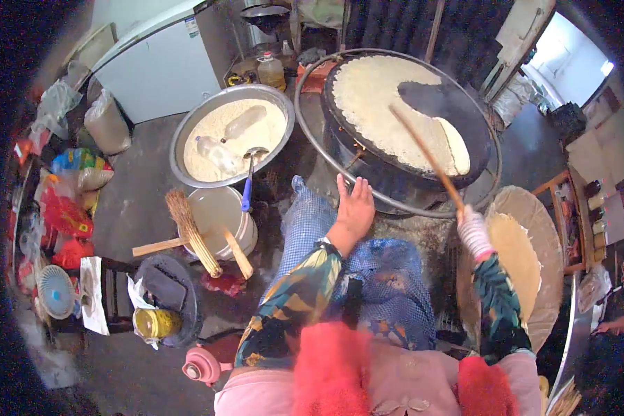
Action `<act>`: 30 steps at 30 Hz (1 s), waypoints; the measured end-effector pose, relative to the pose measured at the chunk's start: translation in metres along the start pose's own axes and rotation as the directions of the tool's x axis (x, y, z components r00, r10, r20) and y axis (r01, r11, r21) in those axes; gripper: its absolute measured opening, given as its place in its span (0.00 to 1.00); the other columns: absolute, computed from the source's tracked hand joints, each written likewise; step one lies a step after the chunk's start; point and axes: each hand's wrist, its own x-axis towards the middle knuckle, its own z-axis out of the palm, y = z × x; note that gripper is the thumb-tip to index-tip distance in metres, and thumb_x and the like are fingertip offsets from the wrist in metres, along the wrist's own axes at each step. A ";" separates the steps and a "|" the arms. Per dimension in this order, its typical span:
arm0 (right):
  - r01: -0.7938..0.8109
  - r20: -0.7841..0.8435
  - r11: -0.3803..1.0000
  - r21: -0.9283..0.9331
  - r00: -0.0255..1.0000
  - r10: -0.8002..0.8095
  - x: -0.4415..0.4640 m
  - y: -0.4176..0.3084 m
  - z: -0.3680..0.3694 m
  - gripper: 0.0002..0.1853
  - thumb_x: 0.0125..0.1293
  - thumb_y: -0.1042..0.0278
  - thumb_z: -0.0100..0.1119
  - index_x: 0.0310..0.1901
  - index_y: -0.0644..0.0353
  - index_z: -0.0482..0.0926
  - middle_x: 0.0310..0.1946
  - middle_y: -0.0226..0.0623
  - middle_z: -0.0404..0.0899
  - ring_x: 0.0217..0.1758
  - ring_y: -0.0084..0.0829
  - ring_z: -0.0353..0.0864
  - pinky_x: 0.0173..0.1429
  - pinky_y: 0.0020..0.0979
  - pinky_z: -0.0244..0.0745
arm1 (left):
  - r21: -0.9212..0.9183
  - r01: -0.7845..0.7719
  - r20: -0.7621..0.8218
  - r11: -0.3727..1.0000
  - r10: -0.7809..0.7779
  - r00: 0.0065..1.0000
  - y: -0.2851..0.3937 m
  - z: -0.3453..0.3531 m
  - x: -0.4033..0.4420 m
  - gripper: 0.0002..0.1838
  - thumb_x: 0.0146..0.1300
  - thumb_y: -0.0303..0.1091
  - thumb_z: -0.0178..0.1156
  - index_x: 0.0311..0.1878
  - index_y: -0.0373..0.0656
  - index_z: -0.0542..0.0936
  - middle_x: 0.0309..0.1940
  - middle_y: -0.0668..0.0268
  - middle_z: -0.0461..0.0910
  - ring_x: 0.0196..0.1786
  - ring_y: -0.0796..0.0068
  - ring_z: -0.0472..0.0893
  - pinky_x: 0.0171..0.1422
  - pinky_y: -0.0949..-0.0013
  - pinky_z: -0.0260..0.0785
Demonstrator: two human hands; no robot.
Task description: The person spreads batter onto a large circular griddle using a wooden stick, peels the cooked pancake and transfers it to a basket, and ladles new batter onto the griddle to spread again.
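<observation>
My right hand [473, 234], in a light glove, is closed round the end of a long wooden stick [426, 154]. The stick's far end lies over pale batter [367, 90] spread on a round black griddle [457, 104]. The batter covers the left and front of the griddle, and a dark area shows at its middle and right. A metal ring [317, 156] runs round the griddle. My left hand [354, 209] is bare, fingers apart, at the ring's near edge and holds nothing.
Left of the griddle is a metal basin [180, 152] of pale mixture with a blue-handled ladle [247, 188] and plastic bottles. A bucket [248, 243] with a brush [187, 225] stands nearer. At right, a thin flatbread [513, 260] lies on a round brown sheet [551, 267].
</observation>
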 end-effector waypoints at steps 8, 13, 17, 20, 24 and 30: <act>-0.094 -0.159 0.994 -0.059 0.984 0.083 0.036 0.026 0.013 0.12 0.66 0.58 0.48 0.32 0.58 0.72 0.22 0.52 0.77 0.26 0.53 0.78 0.29 0.51 0.71 | -0.020 0.066 -0.066 0.998 -0.067 0.996 -0.027 0.000 0.006 0.22 0.60 0.31 0.45 0.55 0.31 0.73 0.59 0.52 0.70 0.66 0.58 0.64 0.68 0.27 0.32; -0.219 -0.056 0.974 -0.063 0.975 0.216 0.046 0.031 0.020 0.12 0.66 0.58 0.46 0.35 0.58 0.72 0.25 0.54 0.78 0.30 0.54 0.79 0.34 0.51 0.73 | 0.024 0.104 -0.103 0.994 -0.101 0.990 -0.042 0.008 0.011 0.22 0.60 0.31 0.45 0.55 0.31 0.73 0.59 0.53 0.70 0.66 0.58 0.65 0.67 0.27 0.31; -0.124 -0.032 0.992 -0.029 0.992 0.123 0.042 0.008 -0.004 0.13 0.66 0.58 0.45 0.37 0.59 0.73 0.26 0.53 0.78 0.32 0.54 0.79 0.36 0.51 0.73 | 0.061 0.131 -0.074 0.989 -0.127 0.989 -0.053 0.006 0.015 0.21 0.60 0.32 0.44 0.55 0.33 0.74 0.60 0.55 0.69 0.67 0.60 0.64 0.67 0.26 0.30; -0.126 0.051 0.990 -0.063 0.990 0.129 0.026 0.014 0.015 0.13 0.66 0.58 0.46 0.35 0.59 0.74 0.27 0.54 0.78 0.33 0.54 0.79 0.36 0.51 0.73 | 0.041 0.165 -0.056 0.985 -0.163 0.985 -0.060 0.015 0.014 0.21 0.60 0.32 0.45 0.54 0.34 0.74 0.61 0.57 0.69 0.67 0.61 0.64 0.66 0.25 0.30; -0.170 -0.127 0.985 0.020 0.977 0.171 0.041 0.028 0.010 0.13 0.66 0.60 0.48 0.30 0.60 0.72 0.24 0.54 0.77 0.30 0.55 0.78 0.32 0.51 0.71 | 0.076 0.186 -0.111 0.980 -0.177 0.978 -0.075 0.009 0.018 0.19 0.59 0.32 0.47 0.51 0.36 0.76 0.58 0.57 0.70 0.65 0.60 0.64 0.64 0.23 0.34; -0.109 0.036 0.973 0.204 0.994 0.104 -0.006 0.002 0.002 0.15 0.67 0.58 0.46 0.30 0.61 0.72 0.23 0.52 0.77 0.27 0.54 0.77 0.33 0.50 0.72 | -0.139 -0.005 -0.067 0.990 -0.004 0.998 0.004 -0.007 0.002 0.24 0.59 0.33 0.45 0.59 0.34 0.70 0.63 0.53 0.66 0.69 0.58 0.60 0.66 0.24 0.31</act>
